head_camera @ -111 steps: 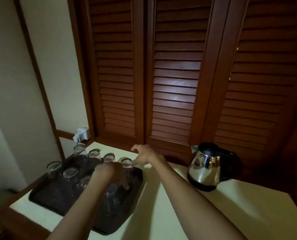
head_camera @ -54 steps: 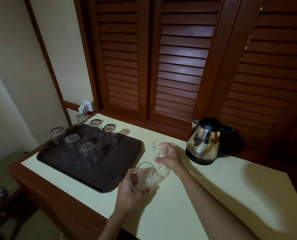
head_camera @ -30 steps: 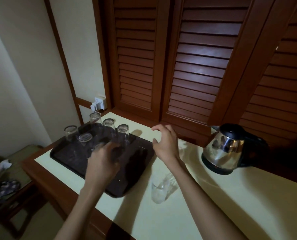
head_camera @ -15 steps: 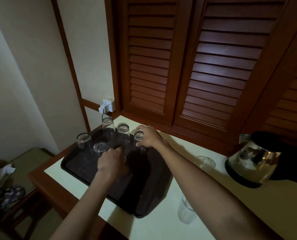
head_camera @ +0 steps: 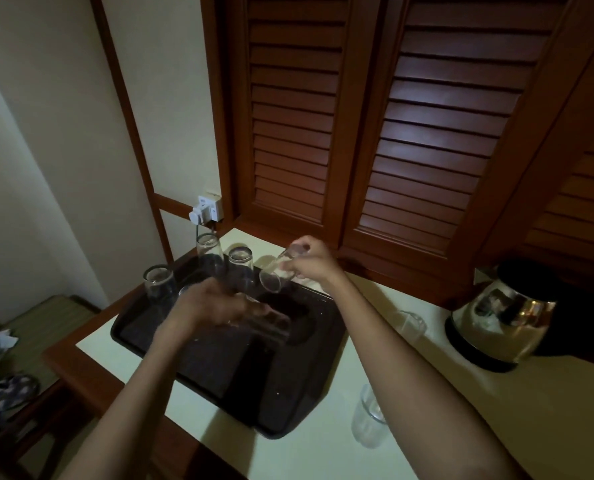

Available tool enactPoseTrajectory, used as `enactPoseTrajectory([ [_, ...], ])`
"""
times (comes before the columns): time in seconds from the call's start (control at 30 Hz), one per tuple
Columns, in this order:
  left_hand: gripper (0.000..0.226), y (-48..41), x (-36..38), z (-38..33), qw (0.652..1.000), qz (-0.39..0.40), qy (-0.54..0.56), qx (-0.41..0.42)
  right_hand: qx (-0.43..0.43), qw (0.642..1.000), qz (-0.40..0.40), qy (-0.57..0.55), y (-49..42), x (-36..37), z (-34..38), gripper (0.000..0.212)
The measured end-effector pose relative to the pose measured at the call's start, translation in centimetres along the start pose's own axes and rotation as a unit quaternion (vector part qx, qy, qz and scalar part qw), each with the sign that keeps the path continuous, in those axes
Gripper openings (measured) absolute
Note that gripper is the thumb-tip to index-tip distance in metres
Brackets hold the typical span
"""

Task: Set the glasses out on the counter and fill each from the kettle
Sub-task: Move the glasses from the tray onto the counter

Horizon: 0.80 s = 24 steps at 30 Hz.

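1. Shutters: dark louvred wood, filling the wall behind the bench.
2. Bench: pale top with a wooden edge; carries every item listed below.
3. Tray: dark, rectangular, on the left part of the bench.
4. Kettle: shiny steel body on a black base, far right, well apart from the tray.
5. Right hand: above the tray's back edge, fingers closed around a tilted glass held in the air, its mouth turned toward the camera.
6. Left hand: blurred, over the tray, clamped on a second glass lying nearly sideways.
7. Three upside-down glasses: at the tray's back left.
8. Upright glass: on the bench just right of the tray's near corner.
9. Another upright glass: on the bench between tray and kettle, partly hidden by the right forearm.
10. Wall socket: white, with a plug in it, behind the tray.
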<state>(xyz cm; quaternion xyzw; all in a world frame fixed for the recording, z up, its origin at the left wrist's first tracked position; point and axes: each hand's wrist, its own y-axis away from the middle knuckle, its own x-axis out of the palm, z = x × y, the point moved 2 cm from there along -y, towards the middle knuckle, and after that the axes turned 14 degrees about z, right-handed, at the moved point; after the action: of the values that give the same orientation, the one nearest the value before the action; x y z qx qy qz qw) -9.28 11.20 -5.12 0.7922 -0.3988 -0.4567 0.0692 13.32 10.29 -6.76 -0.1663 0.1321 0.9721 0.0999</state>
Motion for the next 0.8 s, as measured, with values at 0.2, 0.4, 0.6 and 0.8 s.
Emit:
enactPoseTrajectory([
  [0.2,0.051,3.2,4.3,-0.4,0.776,0.124,0.612,0.085,0.025,0.796,-0.012,-0.604,4.4,-4.0,-0.7,0.036],
  [0.4,0.082,5.2,8.0,-4.3,0.572,0.179,0.780,0.180,0.008,0.782,0.050,-0.621,10.0,-6.1,-1.1,0.064],
  [0.6,0.043,9.3,10.9,-9.6,0.761,0.062,0.615,0.200,-0.039,0.832,0.112,-0.543,17.5,-10.0,-2.1,0.050],
  [0.8,0.056,12.8,15.9,-14.2,0.839,0.022,0.479,0.256,-0.065,0.914,0.092,-0.391,24.2,-14.2,-6.5,0.061],
])
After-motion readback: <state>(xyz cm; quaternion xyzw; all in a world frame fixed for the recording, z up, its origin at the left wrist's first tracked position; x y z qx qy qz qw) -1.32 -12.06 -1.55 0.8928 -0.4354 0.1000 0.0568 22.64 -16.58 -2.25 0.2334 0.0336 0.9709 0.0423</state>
